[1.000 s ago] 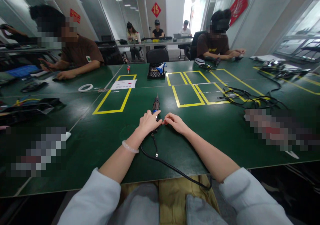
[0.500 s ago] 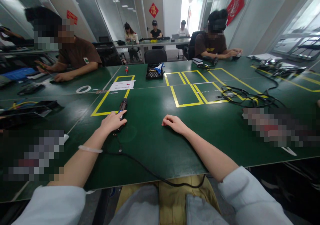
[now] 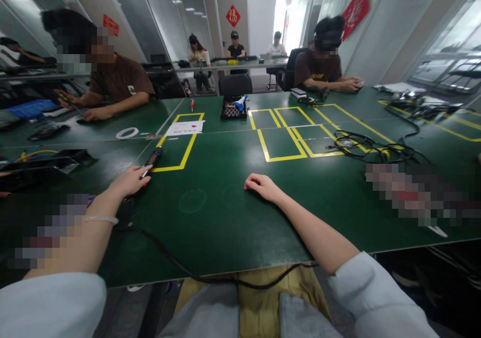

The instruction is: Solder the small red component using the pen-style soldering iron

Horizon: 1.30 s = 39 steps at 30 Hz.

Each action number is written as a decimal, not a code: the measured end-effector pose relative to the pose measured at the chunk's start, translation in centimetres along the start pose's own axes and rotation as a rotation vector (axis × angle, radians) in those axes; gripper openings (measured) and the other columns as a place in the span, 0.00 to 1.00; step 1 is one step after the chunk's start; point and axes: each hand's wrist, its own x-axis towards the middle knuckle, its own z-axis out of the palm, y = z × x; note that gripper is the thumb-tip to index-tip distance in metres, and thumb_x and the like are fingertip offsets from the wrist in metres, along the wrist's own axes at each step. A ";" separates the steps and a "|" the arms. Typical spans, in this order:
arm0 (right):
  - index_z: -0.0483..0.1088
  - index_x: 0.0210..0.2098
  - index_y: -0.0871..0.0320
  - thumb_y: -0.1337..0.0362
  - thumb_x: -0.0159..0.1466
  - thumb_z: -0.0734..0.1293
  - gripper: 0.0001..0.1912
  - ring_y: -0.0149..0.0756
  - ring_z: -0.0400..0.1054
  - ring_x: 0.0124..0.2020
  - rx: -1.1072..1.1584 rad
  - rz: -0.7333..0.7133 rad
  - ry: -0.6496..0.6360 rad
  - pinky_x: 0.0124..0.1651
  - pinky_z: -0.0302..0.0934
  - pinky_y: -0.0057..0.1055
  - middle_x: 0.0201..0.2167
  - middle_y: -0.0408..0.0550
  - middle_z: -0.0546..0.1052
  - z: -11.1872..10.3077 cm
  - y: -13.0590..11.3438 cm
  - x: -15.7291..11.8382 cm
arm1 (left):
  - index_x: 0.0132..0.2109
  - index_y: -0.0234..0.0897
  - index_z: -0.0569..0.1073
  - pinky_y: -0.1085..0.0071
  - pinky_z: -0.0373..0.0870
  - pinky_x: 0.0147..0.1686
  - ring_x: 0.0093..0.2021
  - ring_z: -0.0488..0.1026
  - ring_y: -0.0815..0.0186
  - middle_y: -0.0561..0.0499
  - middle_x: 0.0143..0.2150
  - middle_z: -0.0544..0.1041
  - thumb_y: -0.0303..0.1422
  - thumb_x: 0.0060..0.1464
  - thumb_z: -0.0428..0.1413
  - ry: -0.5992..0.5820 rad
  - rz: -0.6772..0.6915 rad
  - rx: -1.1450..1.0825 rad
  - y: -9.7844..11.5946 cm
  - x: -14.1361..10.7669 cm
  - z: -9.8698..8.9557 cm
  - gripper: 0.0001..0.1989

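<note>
My left hand (image 3: 130, 182) is closed over a dark, long handheld tool with a cord (image 3: 153, 157), its index finger stretched along the tool's side. The tool lies at the left edge of a yellow-taped rectangle (image 3: 168, 169), and my palm hides its rear part. From behind it a black cord (image 3: 158, 248) runs across the green table (image 3: 210, 238) and over the front edge. My right hand (image 3: 263, 185) rests on the table near the middle, fingers loosely curled, with nothing seen in them.
A white paper label (image 3: 185, 128), a white ring (image 3: 127, 133) and a red screwdriver (image 3: 192, 104) lie farther back. Behind them stands a black tray of parts (image 3: 233, 108). Tangled black cables (image 3: 356, 142) lie at the right. Several people sit around the tables.
My left hand has moved left with the tool, and the cord has trailed along with it. The right hand stays in place.
</note>
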 end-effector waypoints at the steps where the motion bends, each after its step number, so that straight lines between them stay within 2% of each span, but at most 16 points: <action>1: 0.71 0.32 0.59 0.62 0.65 0.61 0.11 0.30 0.67 0.31 -0.002 -0.001 0.000 0.38 0.58 0.26 0.31 0.44 0.77 0.0 0.0 0.0 | 0.67 0.36 0.57 0.70 0.55 0.53 0.56 0.60 0.58 0.40 0.62 0.61 0.39 0.61 0.46 0.025 0.000 0.009 -0.1 -0.3 0.1 0.29; 3: 0.72 0.32 0.59 0.62 0.65 0.61 0.11 0.30 0.67 0.31 -0.009 -0.004 0.000 0.38 0.58 0.26 0.31 0.44 0.77 0.1 -0.1 -0.1 | 0.67 0.38 0.56 0.69 0.55 0.54 0.58 0.58 0.57 0.41 0.64 0.58 0.41 0.63 0.42 0.075 0.012 0.044 -0.1 -1.1 0.1 0.28; 6: 0.72 0.32 0.59 0.62 0.65 0.61 0.11 0.29 0.66 0.30 -0.015 -0.002 0.001 0.37 0.58 0.26 0.30 0.44 0.77 0.2 -0.3 -0.1 | 0.62 0.36 0.61 0.69 0.57 0.51 0.56 0.61 0.57 0.42 0.60 0.62 0.45 0.61 0.44 0.142 0.027 0.072 0.5 -2.9 0.3 0.27; 10: 0.72 0.32 0.60 0.62 0.65 0.61 0.11 0.29 0.65 0.29 -0.021 -0.001 0.003 0.36 0.57 0.25 0.30 0.44 0.76 0.4 -0.6 -0.1 | 0.53 0.34 0.66 0.68 0.62 0.42 0.48 0.67 0.54 0.40 0.53 0.67 0.51 0.52 0.51 0.152 -0.087 0.196 1.3 -5.3 0.6 0.29; 13: 0.72 0.32 0.60 0.62 0.65 0.61 0.11 0.29 0.65 0.28 -0.031 0.005 0.004 0.35 0.56 0.25 0.30 0.44 0.77 0.5 -0.6 -0.1 | 0.47 0.36 0.69 0.68 0.63 0.37 0.44 0.68 0.55 0.41 0.50 0.68 0.48 0.55 0.49 0.221 -0.153 0.229 2.0 -6.2 0.6 0.21; 15: 0.72 0.32 0.60 0.62 0.65 0.61 0.11 0.28 0.64 0.28 -0.038 0.010 0.003 0.34 0.56 0.25 0.30 0.44 0.77 0.6 -0.6 0.0 | 0.44 0.36 0.70 0.67 0.64 0.36 0.44 0.69 0.55 0.43 0.48 0.71 0.46 0.57 0.47 0.303 -0.156 0.148 3.2 -6.3 0.3 0.19; 17: 0.72 0.32 0.60 0.62 0.65 0.61 0.11 0.28 0.64 0.27 -0.044 0.010 0.002 0.33 0.55 0.25 0.30 0.43 0.77 0.7 -0.5 0.1 | 0.44 0.36 0.70 0.66 0.66 0.38 0.43 0.71 0.57 0.45 0.44 0.74 0.44 0.56 0.49 0.348 -0.082 -0.078 5.3 -6.1 0.0 0.17; 19: 0.72 0.32 0.60 0.61 0.65 0.61 0.11 0.28 0.64 0.27 -0.046 0.007 0.002 0.34 0.56 0.25 0.30 0.44 0.77 0.8 -0.5 0.1 | 0.44 0.35 0.70 0.66 0.68 0.41 0.40 0.73 0.61 0.47 0.40 0.76 0.42 0.54 0.53 0.289 0.061 -0.449 8.4 -6.0 -0.1 0.16; 21: 0.72 0.32 0.60 0.61 0.65 0.61 0.11 0.29 0.65 0.28 -0.036 0.005 0.000 0.35 0.57 0.25 0.30 0.44 0.77 0.9 -0.5 0.2 | 0.43 0.33 0.69 0.65 0.70 0.41 0.38 0.74 0.62 0.46 0.38 0.77 0.42 0.53 0.54 0.124 0.191 -0.849 12.4 -6.1 -0.2 0.18; 22: 0.72 0.32 0.60 0.61 0.65 0.61 0.11 0.29 0.66 0.29 -0.027 0.005 -0.001 0.35 0.57 0.26 0.31 0.44 0.77 0.9 -0.5 0.2 | 0.44 0.32 0.70 0.64 0.71 0.42 0.38 0.75 0.63 0.46 0.38 0.77 0.43 0.52 0.55 0.035 0.247 -0.976 14.5 -6.2 -0.2 0.19; 25: 0.71 0.32 0.60 0.59 0.64 0.62 0.11 0.30 0.67 0.30 0.031 0.011 -0.009 0.37 0.59 0.27 0.30 0.45 0.78 0.9 -0.4 0.3 | 0.46 0.32 0.73 0.64 0.70 0.42 0.40 0.74 0.63 0.45 0.40 0.76 0.43 0.52 0.55 -0.164 0.376 -1.138 20.5 -7.0 -0.1 0.20; 28: 0.70 0.36 0.60 0.57 0.64 0.63 0.12 0.31 0.69 0.32 0.187 0.035 -0.024 0.39 0.62 0.29 0.30 0.46 0.78 0.9 -0.3 0.4 | 0.47 0.33 0.74 0.66 0.69 0.42 0.40 0.72 0.64 0.45 0.42 0.76 0.42 0.54 0.54 -0.287 0.509 -1.126 24.6 -7.6 0.2 0.19; 32: 0.68 0.38 0.60 0.57 0.60 0.67 0.13 0.32 0.71 0.32 0.343 0.060 -0.024 0.39 0.64 0.29 0.30 0.47 0.77 0.9 0.1 0.4 | 0.50 0.33 0.72 0.69 0.67 0.38 0.35 0.70 0.66 0.47 0.38 0.75 0.40 0.55 0.53 -0.265 0.620 -1.039 26.8 -8.0 1.2 0.19; 36: 0.69 0.35 0.61 0.59 0.59 0.68 0.11 0.31 0.70 0.29 0.301 0.060 -0.025 0.36 0.63 0.28 0.28 0.46 0.77 0.8 0.3 0.3 | 0.57 0.35 0.66 0.71 0.66 0.37 0.35 0.70 0.67 0.49 0.39 0.74 0.39 0.54 0.54 -0.217 0.615 -1.046 27.1 -8.2 2.6 0.24; 39: 0.68 0.35 0.61 0.60 0.59 0.67 0.10 0.31 0.70 0.28 0.297 0.063 -0.012 0.35 0.63 0.28 0.27 0.45 0.76 0.8 0.4 0.4 | 0.56 0.34 0.66 0.68 0.66 0.42 0.37 0.71 0.66 0.48 0.38 0.74 0.39 0.57 0.52 -0.220 0.583 -1.123 26.9 -8.1 3.5 0.22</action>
